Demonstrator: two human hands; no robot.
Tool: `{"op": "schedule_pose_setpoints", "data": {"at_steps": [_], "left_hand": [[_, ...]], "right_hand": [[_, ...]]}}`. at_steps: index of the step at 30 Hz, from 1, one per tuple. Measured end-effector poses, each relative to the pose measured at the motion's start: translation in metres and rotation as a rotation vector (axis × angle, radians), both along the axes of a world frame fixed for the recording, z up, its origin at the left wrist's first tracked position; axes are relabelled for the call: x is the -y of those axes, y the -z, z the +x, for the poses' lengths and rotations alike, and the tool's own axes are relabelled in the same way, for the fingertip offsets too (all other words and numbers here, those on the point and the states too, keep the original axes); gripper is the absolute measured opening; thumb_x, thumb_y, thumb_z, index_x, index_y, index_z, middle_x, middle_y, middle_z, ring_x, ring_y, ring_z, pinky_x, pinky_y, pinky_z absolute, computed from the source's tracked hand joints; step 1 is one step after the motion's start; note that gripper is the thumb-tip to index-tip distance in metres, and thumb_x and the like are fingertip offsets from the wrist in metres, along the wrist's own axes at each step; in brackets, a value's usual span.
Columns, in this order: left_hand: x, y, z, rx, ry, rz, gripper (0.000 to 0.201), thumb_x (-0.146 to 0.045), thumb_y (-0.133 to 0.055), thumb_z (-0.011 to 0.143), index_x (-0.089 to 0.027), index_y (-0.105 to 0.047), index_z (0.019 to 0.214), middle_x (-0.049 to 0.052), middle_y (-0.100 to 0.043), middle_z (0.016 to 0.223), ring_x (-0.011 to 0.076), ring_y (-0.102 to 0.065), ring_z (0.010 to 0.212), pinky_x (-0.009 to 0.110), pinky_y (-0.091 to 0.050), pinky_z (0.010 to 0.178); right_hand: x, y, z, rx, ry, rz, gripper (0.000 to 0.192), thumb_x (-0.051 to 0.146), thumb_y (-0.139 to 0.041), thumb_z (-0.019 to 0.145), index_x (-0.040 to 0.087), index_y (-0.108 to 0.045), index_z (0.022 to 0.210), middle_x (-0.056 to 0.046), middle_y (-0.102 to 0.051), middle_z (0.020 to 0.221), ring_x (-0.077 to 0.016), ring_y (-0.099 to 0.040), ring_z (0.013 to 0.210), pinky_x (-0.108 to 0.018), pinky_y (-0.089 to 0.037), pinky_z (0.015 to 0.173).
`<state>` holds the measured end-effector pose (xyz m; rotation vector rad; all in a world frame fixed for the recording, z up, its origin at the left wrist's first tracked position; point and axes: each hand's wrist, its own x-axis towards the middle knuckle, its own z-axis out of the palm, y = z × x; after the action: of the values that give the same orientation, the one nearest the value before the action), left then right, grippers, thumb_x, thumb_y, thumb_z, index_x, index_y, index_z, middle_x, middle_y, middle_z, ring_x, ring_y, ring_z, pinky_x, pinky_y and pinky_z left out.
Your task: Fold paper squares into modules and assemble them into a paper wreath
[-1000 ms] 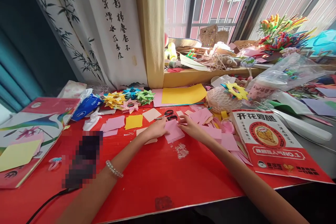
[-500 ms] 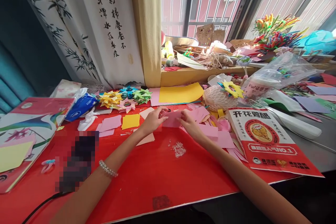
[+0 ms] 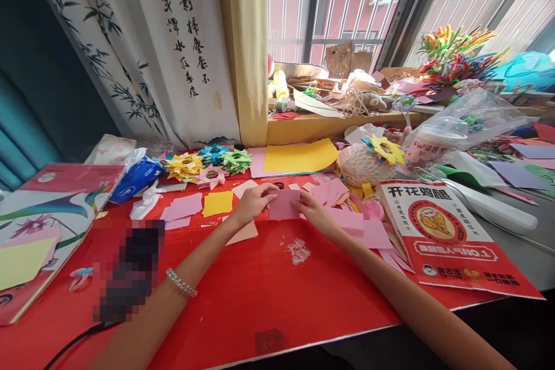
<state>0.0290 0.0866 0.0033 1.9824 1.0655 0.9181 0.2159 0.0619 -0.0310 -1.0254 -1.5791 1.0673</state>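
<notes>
On the red table (image 3: 269,295), a yellow paper square (image 3: 218,203) lies left of the hands. The left hand (image 3: 252,203) pinches the left edge of a pink paper square (image 3: 284,204), held just above the table; the right hand (image 3: 315,210) pinches its right edge. More pink paper pieces (image 3: 353,222) lie beside, then a red printed bag (image 3: 451,237).

I sit at a craft corner in a home — a red table (image 3: 260,300) by a barred window (image 3: 347,6), strewn with cut paper squares (image 3: 217,203) and folded paper stars (image 3: 208,163). A calligraphy scroll (image 3: 182,40) hangs beside the curtain (image 3: 245,46), and the windowsill (image 3: 329,121) is heaped with string, cardboard and paper flowers (image 3: 459,58).
</notes>
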Motion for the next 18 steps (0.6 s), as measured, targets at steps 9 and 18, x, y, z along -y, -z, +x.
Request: {"op": "schedule_pose_setpoints", "data": {"at_steps": [9,18], "left_hand": [[0.001,-0.002,0.000,0.128,-0.101,-0.085,0.025,-0.041,-0.057,0.077,-0.017,-0.056,0.086,-0.004,-0.050,0.051,0.0096,-0.049,0.042,0.019,-0.041,0.042],[-0.006,0.010,-0.001,0.151,-0.105,-0.108,0.029,-0.042,-0.060,0.075,-0.017,-0.054,0.089,-0.004,-0.052,0.055,0.0100,-0.049,0.043,0.020,-0.041,0.041]], "right_hand": [[0.005,-0.011,-0.001,-0.124,-0.126,-0.186,0.036,0.044,-0.062,0.073,0.018,-0.063,0.098,-0.006,-0.067,0.092,-0.0195,-0.062,0.082,-0.030,-0.053,0.064],[0.006,-0.006,0.000,-0.147,-0.044,-0.232,0.036,0.040,-0.067,0.070,0.013,-0.065,0.092,-0.005,-0.068,0.083,-0.0151,-0.061,0.068,-0.026,-0.053,0.058]]}}
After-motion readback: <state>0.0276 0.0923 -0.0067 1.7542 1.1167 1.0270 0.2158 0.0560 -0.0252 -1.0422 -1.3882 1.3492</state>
